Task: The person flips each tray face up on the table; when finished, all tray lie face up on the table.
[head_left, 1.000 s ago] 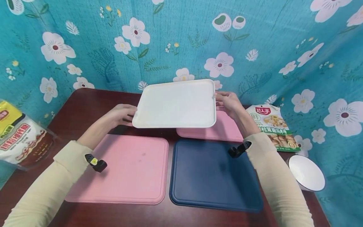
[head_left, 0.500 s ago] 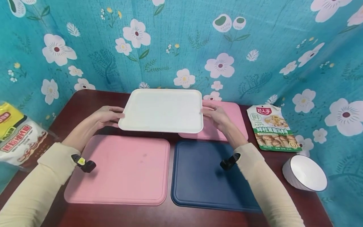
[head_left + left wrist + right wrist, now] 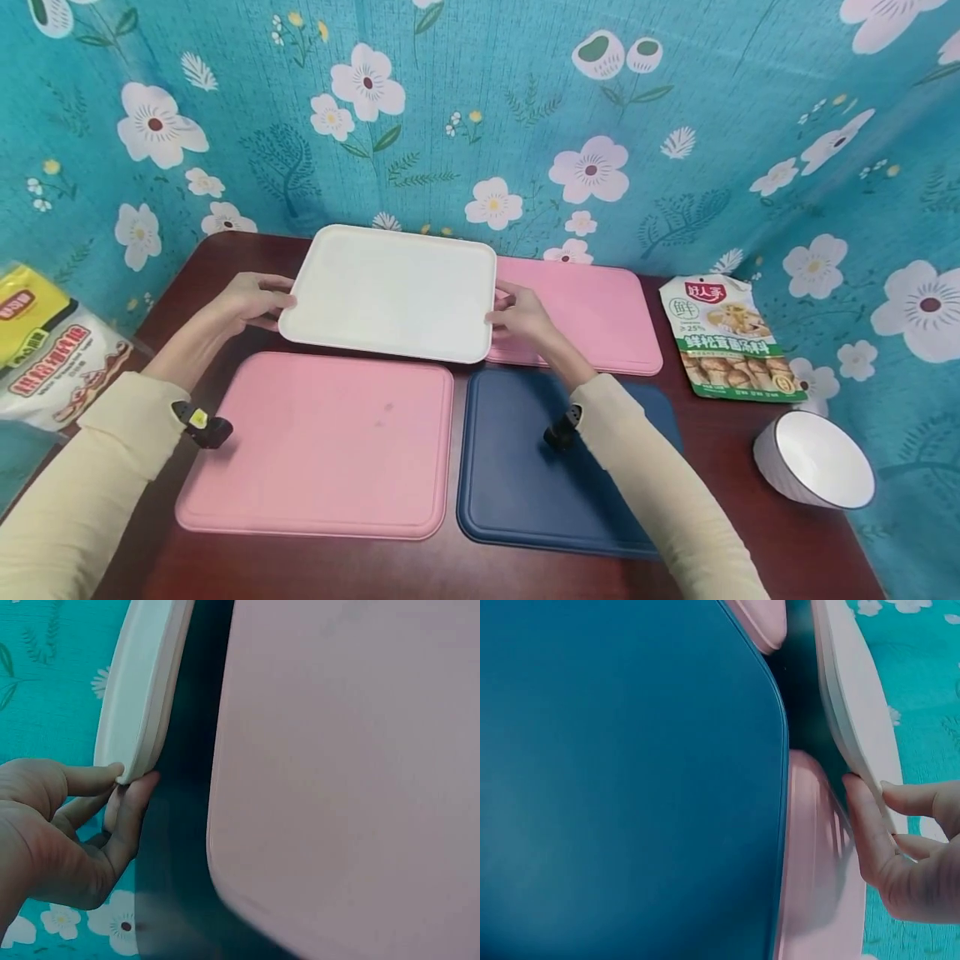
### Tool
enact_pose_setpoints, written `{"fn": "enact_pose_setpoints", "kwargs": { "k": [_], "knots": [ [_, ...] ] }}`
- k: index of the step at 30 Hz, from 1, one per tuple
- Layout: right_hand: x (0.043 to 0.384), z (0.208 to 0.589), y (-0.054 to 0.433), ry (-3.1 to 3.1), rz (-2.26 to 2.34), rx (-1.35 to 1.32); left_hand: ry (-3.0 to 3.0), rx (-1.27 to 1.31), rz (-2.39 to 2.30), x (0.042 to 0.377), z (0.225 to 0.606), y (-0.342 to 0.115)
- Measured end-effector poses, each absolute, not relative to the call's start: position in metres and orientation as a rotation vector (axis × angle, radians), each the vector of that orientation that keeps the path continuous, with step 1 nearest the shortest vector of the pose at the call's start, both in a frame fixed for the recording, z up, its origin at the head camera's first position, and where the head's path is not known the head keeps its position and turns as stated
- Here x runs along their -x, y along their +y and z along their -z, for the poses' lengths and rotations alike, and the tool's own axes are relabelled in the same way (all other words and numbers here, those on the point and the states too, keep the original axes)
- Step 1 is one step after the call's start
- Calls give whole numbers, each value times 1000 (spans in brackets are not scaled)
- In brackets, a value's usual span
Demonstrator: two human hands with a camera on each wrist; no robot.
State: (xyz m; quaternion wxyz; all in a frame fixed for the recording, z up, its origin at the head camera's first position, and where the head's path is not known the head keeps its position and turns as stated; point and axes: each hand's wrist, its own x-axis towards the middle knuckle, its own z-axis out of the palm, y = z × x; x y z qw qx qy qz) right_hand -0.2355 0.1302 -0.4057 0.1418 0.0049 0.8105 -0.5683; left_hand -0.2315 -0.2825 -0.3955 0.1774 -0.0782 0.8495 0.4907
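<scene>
A white rectangular tray (image 3: 393,292) is held level-ish above the back of the table, over its left and middle part. My left hand (image 3: 251,302) pinches its left end, the thumb on the rim and fingers beneath, as the left wrist view shows on the tray (image 3: 146,690). At the opposite end my right hand (image 3: 521,315) grips the rim in the same way, with a gap under the tray (image 3: 862,697) in the right wrist view. The tray's right end overlaps part of a pink board (image 3: 585,317) lying behind a navy board (image 3: 525,492).
Another pink board (image 3: 322,450) lies at front left on the dark red table (image 3: 375,571). At the right are a food pouch (image 3: 727,342) and a white bowl (image 3: 817,458). A yellow and white bag (image 3: 56,358) stands far left. A floral curtain (image 3: 465,100) hangs behind.
Both hands have carried the white tray to the left and lower, off much of the pink board at the back right. The boards, pouch and bowl stay put.
</scene>
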Motion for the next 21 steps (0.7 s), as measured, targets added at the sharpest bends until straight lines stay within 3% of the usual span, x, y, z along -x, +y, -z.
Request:
{"fn": "enact_pose_setpoints", "kwargs": {
  "k": [21],
  "knots": [
    [261,409,71,2631,1140,155,2589,288,-1208,244,415,-313]
  ]
}}
